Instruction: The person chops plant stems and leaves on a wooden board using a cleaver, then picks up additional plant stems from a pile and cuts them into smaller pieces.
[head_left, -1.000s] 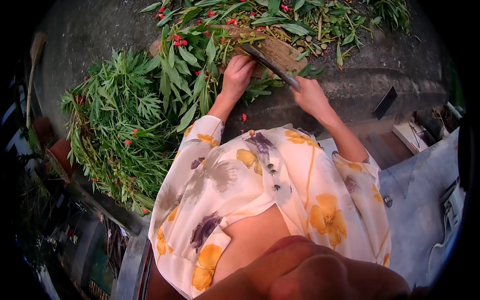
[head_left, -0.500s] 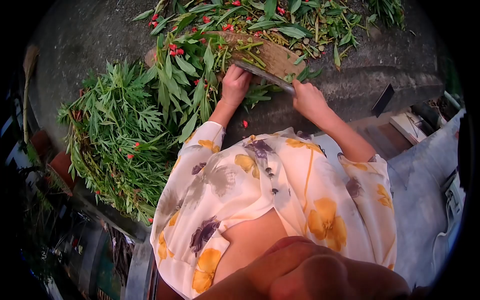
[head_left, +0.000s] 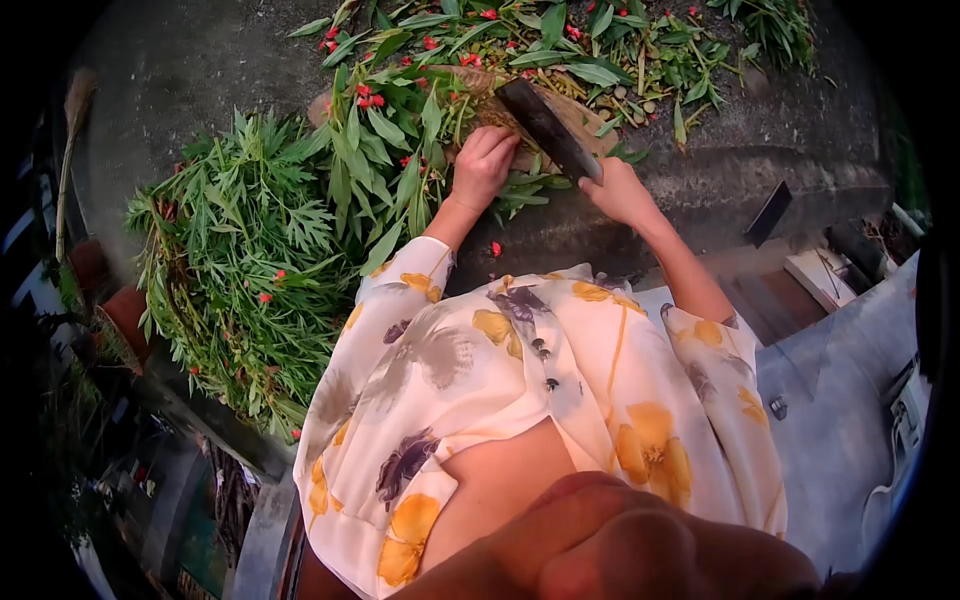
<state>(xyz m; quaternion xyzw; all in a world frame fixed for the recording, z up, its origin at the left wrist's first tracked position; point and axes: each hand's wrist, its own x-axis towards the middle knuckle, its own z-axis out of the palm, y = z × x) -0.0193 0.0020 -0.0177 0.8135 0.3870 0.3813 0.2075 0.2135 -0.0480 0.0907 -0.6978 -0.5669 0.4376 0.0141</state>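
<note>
My right hand (head_left: pixel 618 192) is closed round the handle of a dark, broad-bladed cleaver (head_left: pixel 548 128). Its flat side faces up, and the blade slants over a wooden chopping board (head_left: pixel 590 125). To the left of the blade, my left hand (head_left: pixel 484 168) rests with curled fingers on a bunch of leafy stems with red flowers (head_left: pixel 385 150), pressing it at the board's near edge. The fingertips are partly hidden, and the blade covers part of the board.
A large heap of feathery green plants (head_left: pixel 250 270) lies at left. Beyond the board are scattered chopped stems and leaves (head_left: pixel 640 65) on the dark stone surface (head_left: pixel 230 60). A dark flat object (head_left: pixel 768 214) leans near the right edge. A broom (head_left: pixel 75 130) stands far left.
The cleaver has swung up and turned, from nearly edge-on to showing its broad side. My left hand has stayed by the stems. The whole view has shifted slightly.
</note>
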